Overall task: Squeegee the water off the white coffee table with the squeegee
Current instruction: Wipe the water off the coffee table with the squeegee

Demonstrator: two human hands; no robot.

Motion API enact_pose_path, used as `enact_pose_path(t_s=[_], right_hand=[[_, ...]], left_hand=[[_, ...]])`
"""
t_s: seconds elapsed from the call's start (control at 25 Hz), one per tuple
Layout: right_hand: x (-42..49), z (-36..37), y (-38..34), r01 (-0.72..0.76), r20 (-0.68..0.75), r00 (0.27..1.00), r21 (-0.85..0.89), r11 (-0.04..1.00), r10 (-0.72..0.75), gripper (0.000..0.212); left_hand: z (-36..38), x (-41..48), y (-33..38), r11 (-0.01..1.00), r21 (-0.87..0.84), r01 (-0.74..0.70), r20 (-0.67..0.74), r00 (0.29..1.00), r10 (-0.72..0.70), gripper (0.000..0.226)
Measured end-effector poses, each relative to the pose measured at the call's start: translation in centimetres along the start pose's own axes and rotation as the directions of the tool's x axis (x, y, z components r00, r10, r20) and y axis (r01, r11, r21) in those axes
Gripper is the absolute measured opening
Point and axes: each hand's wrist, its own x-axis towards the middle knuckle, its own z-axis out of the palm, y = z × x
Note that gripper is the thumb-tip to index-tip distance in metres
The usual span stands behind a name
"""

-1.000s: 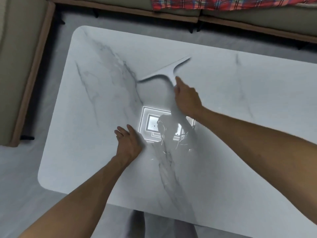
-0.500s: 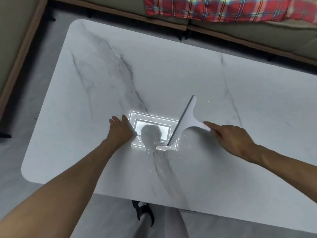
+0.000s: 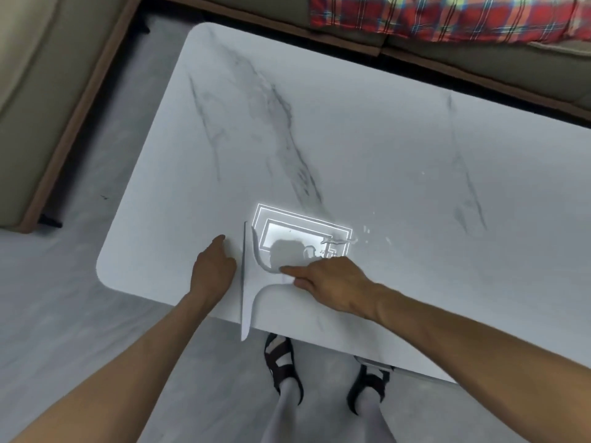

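The white marble-patterned coffee table (image 3: 367,148) fills the middle of the view. A white T-shaped squeegee (image 3: 248,282) lies with its blade running near to far at the table's near edge; the blade's near end sticks out past the edge. My right hand (image 3: 332,282) grips its handle from the right. My left hand (image 3: 212,270) rests flat on the table just left of the blade, fingers together. Water droplets (image 3: 367,231) and a small streak glint to the right of a bright ceiling-light reflection (image 3: 300,235).
A sofa with a red plaid blanket (image 3: 447,17) runs along the far side, and another sofa section (image 3: 48,91) stands to the left. My feet in dark sandals (image 3: 281,362) are on the grey floor below the table's near edge.
My right hand has swept the squeegee from the table's middle leftward and toward me, turning the blade until it reaches the near edge beside my left hand. The view shifted too.
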Motion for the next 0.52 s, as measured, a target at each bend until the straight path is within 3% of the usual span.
enact_pose_path(t_s=[0.12,0.28,0.4,0.52], right_hand=[[1.3,2.6,-0.7,0.033,0.02,0.999,0.015,0.999,-0.034,0.04],[-0.3,1.9,4.4,-0.027,-0.04,0.999,-0.017,0.999,0.026,0.039],[-4.4,0.5,9.5,-0.135,-0.143,0.981,-0.034,0.99,0.129,0.038],[-9.3,-0.4,14.9,-0.299,-0.167,0.942,-0.026,0.954,0.291,0.037]], left_hand=[[1.2,-1.1,-2.5,0.999,0.047,0.003,-0.01,1.0,-0.003,0.062],[4.3,-2.6,-1.3,0.976,0.179,-0.123,0.014,0.992,0.123,0.068],[7.2,-3.7,1.9,0.925,0.29,-0.246,0.08,0.969,0.233,0.07],[9.9,-4.4,5.0,0.878,0.381,-0.291,0.154,0.956,0.25,0.069]])
